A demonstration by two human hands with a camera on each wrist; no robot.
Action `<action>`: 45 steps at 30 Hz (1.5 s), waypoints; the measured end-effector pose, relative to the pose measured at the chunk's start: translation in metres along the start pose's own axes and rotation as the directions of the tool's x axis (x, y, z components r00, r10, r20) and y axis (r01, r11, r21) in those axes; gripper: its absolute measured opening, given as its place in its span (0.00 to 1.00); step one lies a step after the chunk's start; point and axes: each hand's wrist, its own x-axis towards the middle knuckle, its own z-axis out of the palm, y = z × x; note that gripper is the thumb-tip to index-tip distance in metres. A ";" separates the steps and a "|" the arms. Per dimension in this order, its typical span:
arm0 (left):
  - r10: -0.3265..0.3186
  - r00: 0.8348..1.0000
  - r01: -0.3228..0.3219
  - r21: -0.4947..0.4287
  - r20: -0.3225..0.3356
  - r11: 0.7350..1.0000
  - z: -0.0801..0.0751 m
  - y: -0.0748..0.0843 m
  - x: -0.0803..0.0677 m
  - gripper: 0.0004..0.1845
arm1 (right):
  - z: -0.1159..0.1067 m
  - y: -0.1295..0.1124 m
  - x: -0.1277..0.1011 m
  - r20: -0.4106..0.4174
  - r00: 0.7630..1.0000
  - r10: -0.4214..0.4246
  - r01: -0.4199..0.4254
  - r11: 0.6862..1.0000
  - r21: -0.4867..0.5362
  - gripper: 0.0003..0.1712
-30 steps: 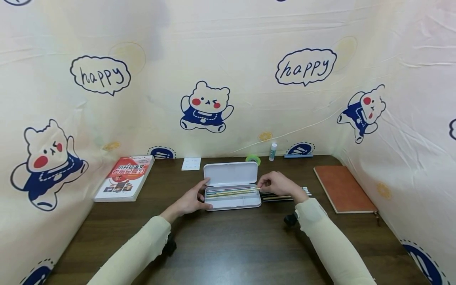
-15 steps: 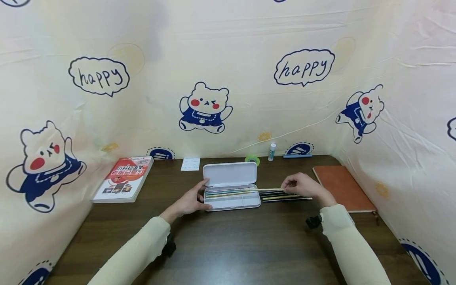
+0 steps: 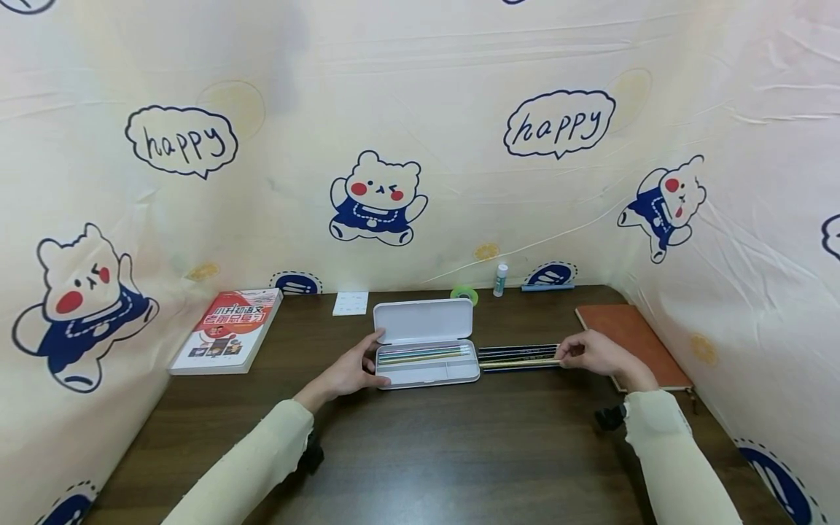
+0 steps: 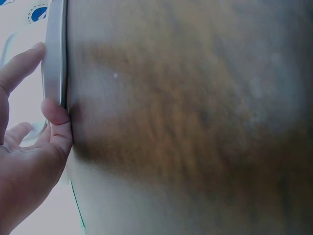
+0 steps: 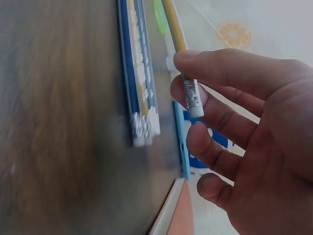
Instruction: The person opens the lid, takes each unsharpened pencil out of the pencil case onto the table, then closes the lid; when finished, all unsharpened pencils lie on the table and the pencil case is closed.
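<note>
A white pencil case (image 3: 436, 375) lies open on the table, lid raised at the back, with several pencils (image 3: 420, 357) along its rear section. My left hand (image 3: 343, 372) grips its left end, and the left wrist view shows the thumb and fingers at the case's edge. Between thumb and fingertips, my right hand (image 3: 596, 356) pinches a yellow pencil (image 5: 176, 27) close to its white eraser. That pencil points left toward the case, above several dark pencils (image 3: 515, 351) lying on the table. Their eraser ends show beside the hand in the right wrist view.
A red and white book (image 3: 230, 328) lies at the left and a brown notebook (image 3: 633, 343) at the right. Along the back are a white card (image 3: 351, 303), green tape (image 3: 464, 293), a glue stick (image 3: 501, 280) and a blue pen-like stick (image 3: 547, 287).
My right hand has moved right and slightly nearer, drawing the yellow pencil out of the case until it lies over the dark pencils. The left hand has stayed on the case.
</note>
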 end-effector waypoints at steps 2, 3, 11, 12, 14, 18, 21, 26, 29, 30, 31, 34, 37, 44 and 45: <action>0.000 1.000 0.000 -0.002 -0.001 1.000 0.000 0.001 0.000 0.56 | 0.000 0.003 -0.002 0.009 1.000 0.011 -0.011 1.000 -0.018 0.02; 0.001 1.000 -0.001 -0.003 -0.001 1.000 -0.001 0.002 0.000 0.56 | 0.000 0.005 -0.003 0.017 1.000 0.010 -0.010 1.000 -0.026 0.02; 0.004 1.000 -0.004 0.003 -0.002 1.000 -0.003 0.005 -0.001 0.56 | 0.004 0.011 -0.002 0.015 0.998 0.060 -0.060 0.998 -0.036 0.02; 0.001 1.000 -0.001 0.001 -0.002 1.000 -0.003 0.005 0.000 0.56 | 0.005 0.011 -0.002 0.009 0.998 0.064 -0.063 0.997 -0.043 0.02; 0.003 1.000 -0.003 -0.001 -0.001 1.000 -0.003 0.005 0.000 0.56 | 0.006 0.012 -0.001 -0.003 0.998 0.066 -0.066 0.996 -0.051 0.02; 0.002 1.000 -0.002 0.001 0.000 1.000 -0.003 0.005 0.000 0.56 | 0.009 0.013 0.000 -0.019 0.998 0.058 -0.059 0.996 -0.060 0.01; 0.002 1.000 -0.002 0.002 0.000 1.000 -0.003 0.005 0.000 0.56 | 0.010 0.014 0.001 -0.024 0.998 0.054 -0.055 0.997 -0.059 0.02; 0.002 1.000 -0.002 -0.011 -0.003 1.000 -0.002 0.003 0.000 0.56 | 0.011 0.014 0.001 -0.024 0.999 0.045 -0.046 0.998 -0.046 0.03; 0.002 1.000 -0.003 -0.013 -0.005 1.000 -0.001 0.003 0.000 0.56 | 0.009 0.011 0.002 -0.020 0.999 0.028 -0.029 0.999 -0.025 0.04; 0.001 1.000 -0.001 -0.010 -0.004 1.000 -0.001 0.003 0.000 0.56 | 0.008 0.010 0.003 -0.018 0.999 0.026 -0.026 0.999 -0.019 0.04; 0.002 1.000 -0.002 -0.010 -0.004 1.000 -0.001 0.002 0.001 0.56 | 0.008 0.008 0.004 -0.021 0.999 0.029 -0.029 0.999 -0.016 0.05; 0.003 1.000 -0.003 -0.008 -0.004 1.000 -0.001 0.001 0.001 0.57 | 0.006 0.000 0.008 -0.027 1.000 0.005 -0.006 1.000 -0.008 0.07; -0.002 1.000 0.002 -0.006 -0.006 1.000 -0.001 0.000 0.002 0.56 | 0.006 -0.010 0.014 -0.043 0.999 -0.007 0.007 1.000 -0.001 0.09; 0.005 1.000 -0.005 -0.008 0.000 1.000 -0.001 0.001 0.000 0.57 | 0.011 -0.034 0.032 -0.048 0.998 -0.045 0.047 0.998 0.033 0.12; 0.006 1.000 -0.006 -0.009 0.001 1.000 0.000 0.001 0.000 0.57 | 0.012 -0.038 0.035 -0.052 0.997 -0.055 0.057 0.998 0.028 0.12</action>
